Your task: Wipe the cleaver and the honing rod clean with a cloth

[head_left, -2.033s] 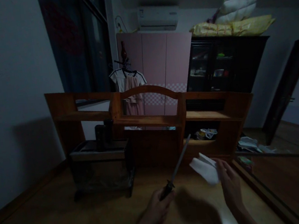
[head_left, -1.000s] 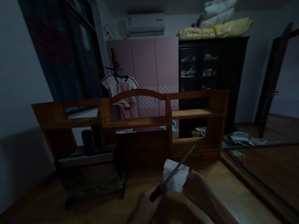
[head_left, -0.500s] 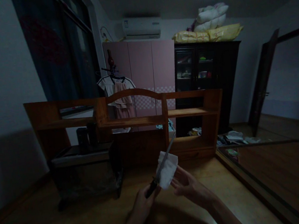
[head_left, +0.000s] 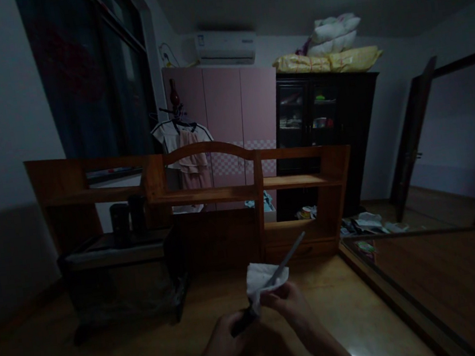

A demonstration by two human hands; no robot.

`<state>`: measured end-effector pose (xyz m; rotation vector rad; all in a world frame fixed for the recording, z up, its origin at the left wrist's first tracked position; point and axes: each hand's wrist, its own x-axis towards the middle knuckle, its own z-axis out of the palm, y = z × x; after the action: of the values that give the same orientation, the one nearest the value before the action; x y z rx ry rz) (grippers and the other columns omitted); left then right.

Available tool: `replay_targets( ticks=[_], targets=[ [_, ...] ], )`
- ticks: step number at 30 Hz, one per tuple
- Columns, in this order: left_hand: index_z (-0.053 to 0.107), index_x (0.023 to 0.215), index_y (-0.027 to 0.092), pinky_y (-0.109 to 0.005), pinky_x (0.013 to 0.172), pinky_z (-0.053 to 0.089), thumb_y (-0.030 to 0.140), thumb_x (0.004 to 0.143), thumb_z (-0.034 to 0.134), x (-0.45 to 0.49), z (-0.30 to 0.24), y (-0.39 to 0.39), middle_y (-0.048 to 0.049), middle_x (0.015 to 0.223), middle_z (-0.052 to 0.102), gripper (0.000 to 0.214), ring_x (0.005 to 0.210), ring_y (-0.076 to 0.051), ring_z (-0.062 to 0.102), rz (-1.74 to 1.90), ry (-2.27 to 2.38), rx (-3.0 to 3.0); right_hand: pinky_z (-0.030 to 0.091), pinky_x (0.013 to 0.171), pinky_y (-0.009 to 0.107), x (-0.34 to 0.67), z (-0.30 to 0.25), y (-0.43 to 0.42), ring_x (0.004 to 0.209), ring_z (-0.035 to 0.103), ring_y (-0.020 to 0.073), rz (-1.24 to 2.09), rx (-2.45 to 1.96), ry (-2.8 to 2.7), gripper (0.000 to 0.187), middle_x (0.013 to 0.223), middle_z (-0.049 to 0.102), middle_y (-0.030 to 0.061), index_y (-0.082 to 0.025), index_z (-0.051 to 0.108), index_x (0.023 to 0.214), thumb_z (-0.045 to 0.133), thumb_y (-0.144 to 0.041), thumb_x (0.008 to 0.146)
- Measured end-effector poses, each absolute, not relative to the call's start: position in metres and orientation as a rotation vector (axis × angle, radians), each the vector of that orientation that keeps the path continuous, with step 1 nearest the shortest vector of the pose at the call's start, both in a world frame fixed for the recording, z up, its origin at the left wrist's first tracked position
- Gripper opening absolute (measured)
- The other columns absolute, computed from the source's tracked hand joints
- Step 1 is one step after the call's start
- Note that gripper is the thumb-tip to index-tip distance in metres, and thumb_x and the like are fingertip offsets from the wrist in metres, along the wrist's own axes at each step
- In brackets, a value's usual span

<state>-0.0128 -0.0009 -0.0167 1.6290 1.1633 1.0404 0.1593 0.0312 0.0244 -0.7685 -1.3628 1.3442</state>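
Observation:
My left hand [head_left: 225, 338] is wrapped round the black handle of a knife [head_left: 290, 250], whose blade points up and to the right. A white tissue [head_left: 260, 276] lies folded about the lower part of the blade, near the handle. With closed fingers, my right hand [head_left: 290, 305] pinches the tissue's lower right side against the blade. The blade's tip sticks out bare past the tissue. Both hands are held above the wooden desk top [head_left: 340, 310].
A wooden shelf unit [head_left: 213, 193] stands across the desk's back. On the left are a dark glass-fronted box [head_left: 121, 285] and two black cylindrical objects [head_left: 121, 224]. A raised edge [head_left: 375, 282] runs along the right. Behind stand a pink wardrobe [head_left: 222, 105] and a dark cabinet [head_left: 356, 123].
My right hand has closed on the tissue, which now folds over the blade. The knife has tilted lower toward the right. The view has shifted slightly.

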Motion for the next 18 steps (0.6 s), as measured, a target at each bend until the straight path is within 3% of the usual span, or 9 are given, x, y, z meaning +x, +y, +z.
replay_targets(
  ticks=[6, 13, 18],
  targets=[
    [0.069, 0.089, 0.011, -0.027, 0.071, 0.042, 0.050, 0.077, 0.059, -0.010, -0.014, -0.003, -0.0041, 0.083, 0.066, 0.042, 0.078, -0.019, 0.055, 1.041, 1.105, 1.584, 0.048, 0.059, 0.029, 0.154, 0.018, 0.033, 0.062, 0.062, 0.0180, 1.362, -0.792, -1.303, 0.033, 0.070, 0.069, 0.0057, -0.013, 0.070, 0.077, 0.080, -0.040, 0.060],
    [0.068, 0.084, 0.009, -0.023, 0.063, 0.037, 0.052, 0.076, 0.061, -0.009, -0.012, -0.004, -0.0030, 0.074, 0.061, 0.044, 0.069, -0.015, 0.050, 1.035, 1.076, 1.519, 0.052, 0.066, 0.033, 0.155, 0.006, 0.037, 0.068, 0.064, 0.0206, 1.384, -0.757, -1.276, 0.038, 0.076, 0.070, 0.0074, -0.012, 0.069, 0.082, 0.077, -0.045, 0.064],
    [0.067, 0.079, 0.010, -0.021, 0.059, 0.033, 0.051, 0.077, 0.060, -0.011, -0.016, -0.001, -0.0009, 0.069, 0.055, 0.042, 0.064, -0.011, 0.044, 1.060, 1.084, 1.553, 0.052, 0.063, 0.032, 0.163, 0.000, 0.050, 0.061, 0.063, 0.0180, 1.354, -0.793, -1.172, 0.041, 0.070, 0.067, 0.0050, -0.012, 0.067, 0.083, 0.072, -0.050, 0.068]
  ],
)
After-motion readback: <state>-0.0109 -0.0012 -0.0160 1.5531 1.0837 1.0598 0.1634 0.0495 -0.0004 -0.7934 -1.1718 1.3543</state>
